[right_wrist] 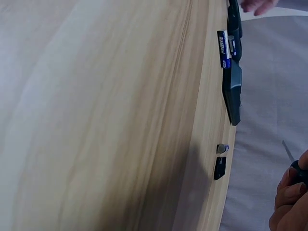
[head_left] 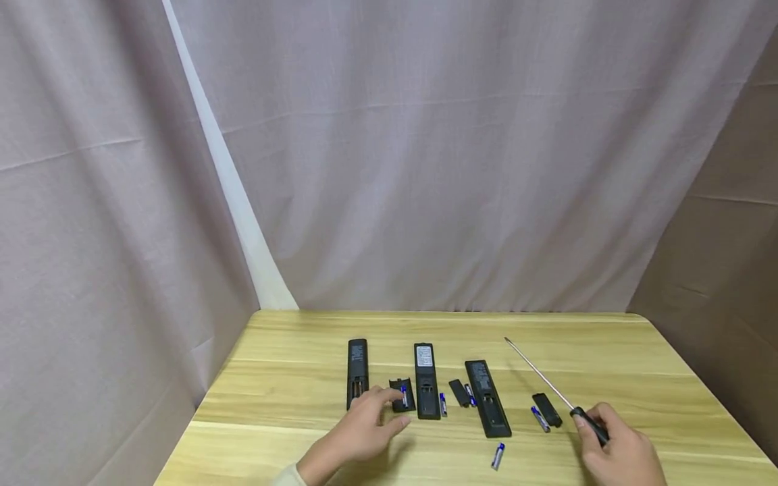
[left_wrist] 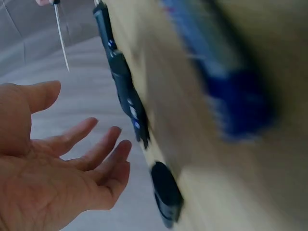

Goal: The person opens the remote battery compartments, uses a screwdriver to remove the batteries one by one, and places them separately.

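Three black remotes lie back-up in a row on the wooden table (head_left: 292,378): left (head_left: 357,370), middle (head_left: 426,381), right (head_left: 487,397). My left hand (head_left: 389,408) hovers with fingers spread over the left remote's near end and a battery cover (head_left: 402,395) that has a blue battery on it. In the left wrist view the palm (left_wrist: 72,159) is empty. My right hand (head_left: 614,445) grips the black handle of a long screwdriver (head_left: 537,371), whose shaft points away over the table. Its fingers (right_wrist: 288,197) curl round the handle.
Two more battery covers (head_left: 458,392) (head_left: 546,409) lie between and right of the remotes. Loose blue batteries (head_left: 443,404) (head_left: 539,418) (head_left: 498,455) are scattered near them. Grey curtains hang behind and at both sides of the table.
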Tool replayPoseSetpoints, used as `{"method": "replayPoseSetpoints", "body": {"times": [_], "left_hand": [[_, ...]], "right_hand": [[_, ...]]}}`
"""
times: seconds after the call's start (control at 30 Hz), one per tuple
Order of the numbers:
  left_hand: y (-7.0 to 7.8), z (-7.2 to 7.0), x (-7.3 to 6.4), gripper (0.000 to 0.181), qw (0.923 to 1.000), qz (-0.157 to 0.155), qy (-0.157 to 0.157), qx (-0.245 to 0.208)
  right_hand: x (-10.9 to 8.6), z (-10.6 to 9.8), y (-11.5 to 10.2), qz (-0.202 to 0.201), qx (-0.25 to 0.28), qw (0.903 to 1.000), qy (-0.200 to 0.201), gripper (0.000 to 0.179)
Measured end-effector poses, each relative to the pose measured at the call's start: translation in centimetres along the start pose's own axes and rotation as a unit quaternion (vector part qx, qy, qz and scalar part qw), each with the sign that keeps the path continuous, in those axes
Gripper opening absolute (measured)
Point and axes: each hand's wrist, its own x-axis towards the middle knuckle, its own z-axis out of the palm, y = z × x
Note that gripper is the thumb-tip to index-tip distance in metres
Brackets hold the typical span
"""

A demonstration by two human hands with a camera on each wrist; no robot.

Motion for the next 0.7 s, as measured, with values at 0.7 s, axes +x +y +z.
{"method": "replayPoseSetpoints", "body": {"times": [0.7], "left_hand": [[-0.6, -0.4, -1.0, 0.052, 0.9958, -0.008, 0.041, -0.082]], "right_hand": [[3.3, 0.9, 2.1, 0.025, -0.034, 0.9885, -0.145, 0.036]]}}
